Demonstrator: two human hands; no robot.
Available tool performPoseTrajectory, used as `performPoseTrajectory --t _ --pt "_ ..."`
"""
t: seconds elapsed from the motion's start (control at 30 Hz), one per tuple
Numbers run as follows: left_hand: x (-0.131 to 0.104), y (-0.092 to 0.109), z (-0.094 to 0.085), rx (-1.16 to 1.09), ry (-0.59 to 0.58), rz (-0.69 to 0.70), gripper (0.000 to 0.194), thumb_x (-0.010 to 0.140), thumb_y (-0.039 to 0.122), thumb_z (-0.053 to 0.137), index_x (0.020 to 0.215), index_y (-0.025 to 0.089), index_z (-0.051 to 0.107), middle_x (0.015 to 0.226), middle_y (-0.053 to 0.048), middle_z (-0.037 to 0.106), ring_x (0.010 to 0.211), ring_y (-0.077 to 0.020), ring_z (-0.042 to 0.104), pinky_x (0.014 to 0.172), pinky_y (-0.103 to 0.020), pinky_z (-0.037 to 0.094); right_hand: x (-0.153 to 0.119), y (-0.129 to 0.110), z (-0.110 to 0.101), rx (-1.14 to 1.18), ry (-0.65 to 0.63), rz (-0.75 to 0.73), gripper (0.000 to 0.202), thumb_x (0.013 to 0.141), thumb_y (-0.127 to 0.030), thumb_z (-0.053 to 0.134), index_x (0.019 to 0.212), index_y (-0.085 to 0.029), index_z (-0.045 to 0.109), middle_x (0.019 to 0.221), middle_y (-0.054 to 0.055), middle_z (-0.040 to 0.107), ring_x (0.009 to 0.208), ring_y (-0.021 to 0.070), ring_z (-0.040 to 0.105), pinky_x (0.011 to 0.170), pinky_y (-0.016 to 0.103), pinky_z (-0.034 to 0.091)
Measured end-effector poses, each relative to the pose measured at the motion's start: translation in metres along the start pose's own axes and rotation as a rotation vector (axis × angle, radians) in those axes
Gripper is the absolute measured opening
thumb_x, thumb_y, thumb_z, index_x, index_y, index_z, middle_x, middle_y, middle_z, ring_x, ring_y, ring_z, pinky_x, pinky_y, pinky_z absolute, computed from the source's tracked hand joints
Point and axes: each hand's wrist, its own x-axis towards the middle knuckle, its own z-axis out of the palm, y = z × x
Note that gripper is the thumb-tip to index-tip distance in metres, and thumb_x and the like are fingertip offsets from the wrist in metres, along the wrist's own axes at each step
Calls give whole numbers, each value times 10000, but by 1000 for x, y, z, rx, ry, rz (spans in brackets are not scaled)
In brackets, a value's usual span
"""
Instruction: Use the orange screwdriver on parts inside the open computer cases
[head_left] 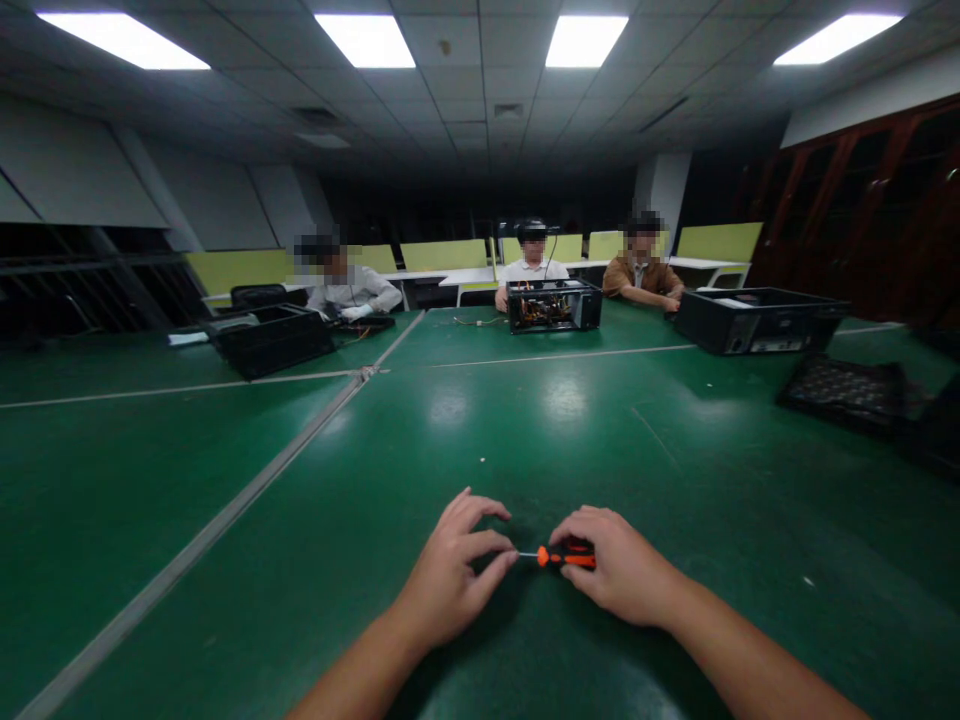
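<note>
A small screwdriver (pixel 568 555) with an orange and black handle lies crosswise between my hands, low in the middle of the view. My right hand (pixel 619 565) has its fingers wrapped round the handle. The thin metal shaft points left, and my left hand (pixel 457 565) pinches its tip between thumb and a finger, the other fingers curved and raised. Under both hands is the green tabletop (pixel 420 480).
Across the table sit three people. Black computer cases stand at the far left (pixel 274 340), far centre (pixel 555 306) and far right (pixel 757 320). A dark mesh-like part (pixel 844 390) lies at the right. A pale seam (pixel 247 495) runs diagonally on the left.
</note>
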Motion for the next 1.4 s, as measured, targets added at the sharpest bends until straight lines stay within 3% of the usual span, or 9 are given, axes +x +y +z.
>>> performPoseTrajectory --t 0.2,0.43,0.67,0.93,1.17,1.4 --pt "-1 -5 6 -8 -124 -72 75 813 237 721 826 284 779 1213 -59 641 1172 -279 579 1131 -626 311 0 -8 -6 10 106 -30 287 746 -82 679 997 -221 689 962 25 698 937 208 595 889 355 429" --pt "-1 -1 2 6 22 -35 134 879 246 637 874 269 769 1199 -67 632 1177 -261 570 1156 -621 271 1 -1 -2 -15 -19 12 277 748 -89 688 983 -235 695 941 14 709 915 215 603 863 357 439" --pt "-1 -6 6 -7 -129 -69 74 813 238 726 828 288 779 1199 -61 643 1167 -277 575 1124 -663 280 -1 -8 -7 17 126 -41 311 743 -74 673 1011 -231 688 968 28 698 933 213 600 884 357 439" --pt "0 -3 2 28 43 -12 141 884 249 628 884 279 766 1194 -57 637 1168 -248 573 1160 -634 248 1 1 -2 -16 -37 30 254 756 -117 691 982 -232 706 946 22 717 912 219 624 867 355 453" --pt "-1 -9 8 -20 -121 -50 53 809 253 738 825 279 781 1191 -62 645 1159 -262 574 1138 -662 251 -1 -6 -8 10 106 -11 286 748 -97 681 998 -236 696 967 26 711 920 213 621 874 354 449" --pt "-1 -5 4 -5 30 -6 116 874 266 651 868 280 766 1163 -53 639 1144 -233 578 1163 -627 236 0 2 -2 -23 -25 21 257 757 -111 695 980 -239 708 932 15 723 912 223 615 864 364 447"
